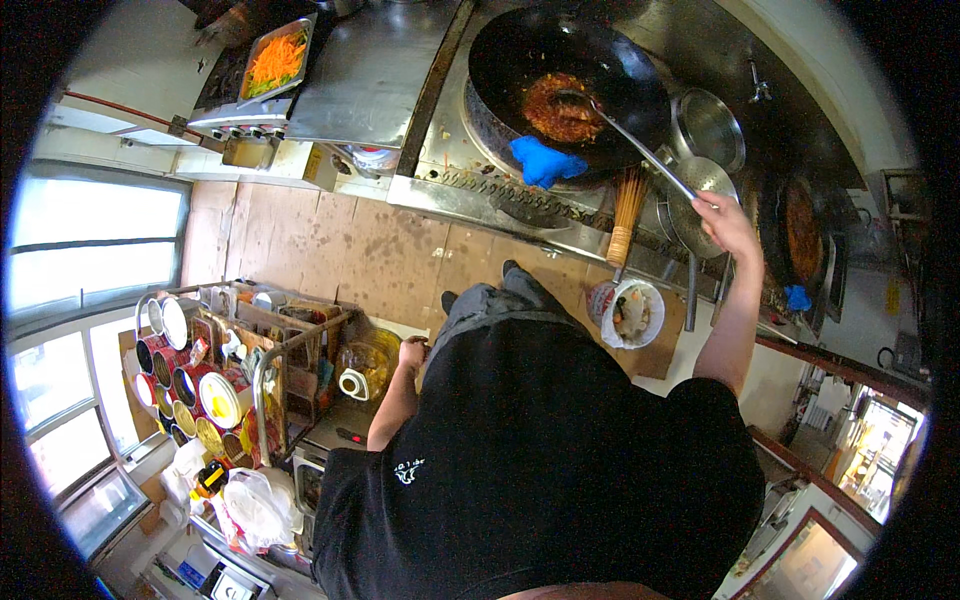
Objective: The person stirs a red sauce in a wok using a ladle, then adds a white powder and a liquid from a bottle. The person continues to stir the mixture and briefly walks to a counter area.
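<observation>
My right hand (pixel 726 223) grips the long metal handle of a wok ladle (pixel 643 147). The ladle's bowl rests in reddish-brown sauce (pixel 553 126) at the bottom of a large black wok (pixel 611 64) on the stove. A blue cloth (pixel 546 162) lies over the wok's near rim. Beside the wok, a bamboo wok brush (pixel 627 206) stands close to a perforated strainer (pixel 711 180), which is partly behind my right hand. My left hand (pixel 413 351) hangs curled by my hip, close to a jug of yellow oil (pixel 367 364); its palm side is hidden.
Shredded carrots fill a metal tray (pixel 278 60) at far left. A steel pot (pixel 709 129) sits right of the wok. Below the stove edge hangs a lined bucket (pixel 634 313) with scraps. A rack (pixel 266 375) with several cans stands left. Stained cardboard (pixel 330 232) covers the floor.
</observation>
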Demonstrator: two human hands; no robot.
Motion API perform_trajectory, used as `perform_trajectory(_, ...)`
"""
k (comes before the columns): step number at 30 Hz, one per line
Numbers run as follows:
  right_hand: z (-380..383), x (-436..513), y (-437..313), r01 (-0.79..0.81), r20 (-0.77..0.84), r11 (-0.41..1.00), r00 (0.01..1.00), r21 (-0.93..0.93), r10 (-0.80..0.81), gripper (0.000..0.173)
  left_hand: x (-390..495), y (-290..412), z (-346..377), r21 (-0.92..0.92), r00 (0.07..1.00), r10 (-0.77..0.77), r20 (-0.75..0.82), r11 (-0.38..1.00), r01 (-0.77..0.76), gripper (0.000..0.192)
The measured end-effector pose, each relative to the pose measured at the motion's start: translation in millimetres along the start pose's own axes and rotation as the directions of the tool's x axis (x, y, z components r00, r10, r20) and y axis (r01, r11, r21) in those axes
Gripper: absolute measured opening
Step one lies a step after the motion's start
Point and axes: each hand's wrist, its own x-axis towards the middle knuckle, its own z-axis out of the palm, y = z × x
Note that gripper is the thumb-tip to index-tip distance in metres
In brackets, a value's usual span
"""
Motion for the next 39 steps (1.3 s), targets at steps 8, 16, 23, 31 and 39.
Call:
perform_trajectory(8,-1.8,-1.0,8.8,0.063,-0.026,0.947,0.997,-0.315,-0.075,0.041,21.3,-21.3,-3.4,0.041,0.99,0.131,0.054,0.99,-0.133,0.026)
perform_trajectory(16,133.2,104.5,-10.2,0.123,-0.293,0.91,0.922,-0.396,-0.252,0.045,36.4,-27.3,-6.3,0.112,0.97,0.22,0.103,0.967,-0.231,0.025)
perform_trajectory(23,61.2,67.8,-1.1,0.176,-0.091,0.888,0.968,-0.424,-0.235,0.042,22.8,-17.6,-5.5,-0.185,1.0,-0.002,0.022,0.983,0.006,0.025)
perform_trajectory(31,87.7,88.9,-26.1,0.105,-0.232,0.811,0.93,-0.575,-0.285,0.037,7.5,-50.5,7.2,0.293,0.978,0.199,-0.055,0.94,-0.175,0.029)
perform_trajectory(39,95.7,53.6,-55.9,0.22,-0.138,0.786,0.923,-0.577,-0.36,0.042,15.6,-25.1,0.2,-0.073,1.0,-0.003,-0.008,0.997,0.002,0.023)
